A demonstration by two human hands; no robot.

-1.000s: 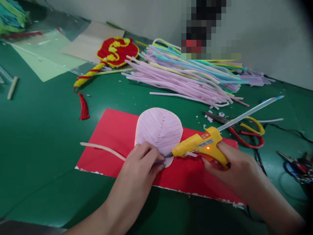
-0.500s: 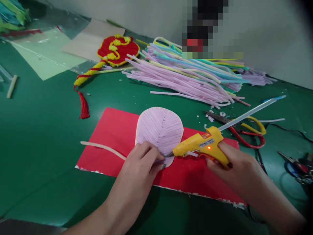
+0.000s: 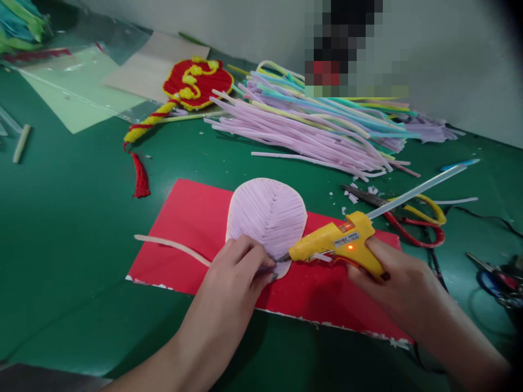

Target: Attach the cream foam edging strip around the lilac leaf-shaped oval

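Your left hand (image 3: pixel 239 272) rests over the lower part of the lilac oval (image 3: pixel 263 212), its thumb and fingertips closed together in a pinch, apparently on the near end of a pale strip (image 3: pixel 174 243) that runs out leftward from beneath your hand. The oval lies on the red board (image 3: pixel 180 218), its rounded top reaching past the board's far edge, and the board lies flat on the green table (image 3: pixel 65 228). Your right hand (image 3: pixel 402 275) is wrapped around the handle of the yellow glue gun (image 3: pixel 339 242) (its small orange light is glowing), with the nozzle pointing left, right beside your left fingertips; whether it touches them or the oval, you cannot tell from here. A clear glue stick (image 3: pixel 417 193) juts from the gun's back, passing above the scissors (image 3: pixel 363 196). Beyond the board you have a heap of fuzzy sticks (image 3: pixel 294 136), and left of it a red fan (image 3: pixel 210 90) with yellow flowers and a tassel (image 3: pixel 141 177)
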